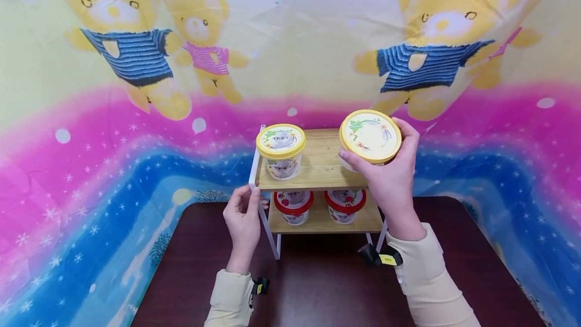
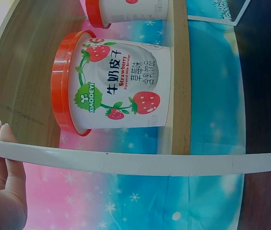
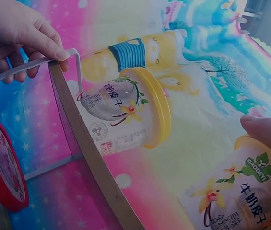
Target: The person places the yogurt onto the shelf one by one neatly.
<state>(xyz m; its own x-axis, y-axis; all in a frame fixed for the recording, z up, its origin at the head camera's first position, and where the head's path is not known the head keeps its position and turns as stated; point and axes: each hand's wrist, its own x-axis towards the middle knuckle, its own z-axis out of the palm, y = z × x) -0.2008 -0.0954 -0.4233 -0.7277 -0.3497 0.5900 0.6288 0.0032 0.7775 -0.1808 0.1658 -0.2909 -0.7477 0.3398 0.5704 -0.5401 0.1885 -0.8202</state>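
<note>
My right hand point(image 1: 396, 178) grips a yellow-lidded tub point(image 1: 369, 135) over the right part of the upper board; whether its base touches the board is hidden. In the right wrist view, this tub point(image 3: 243, 191) shows printed vanilla flowers. My left hand point(image 1: 243, 216) holds the white metal frame point(image 1: 253, 173) of a two-tier shelf point(image 1: 320, 163) at its front left corner. A second yellow-lidded tub point(image 1: 281, 150) stands upright at the left of the upper board. Two red-lidded strawberry tubs, left point(image 1: 295, 206) and right point(image 1: 346, 208), stand on the lower board.
The shelf stands on a dark brown table point(image 1: 317, 286). Behind and around it hangs a cloth backdrop point(image 1: 295, 64) with printed bears. Both wrists wear black straps, and the right strap point(image 1: 381, 256) has a yellow label.
</note>
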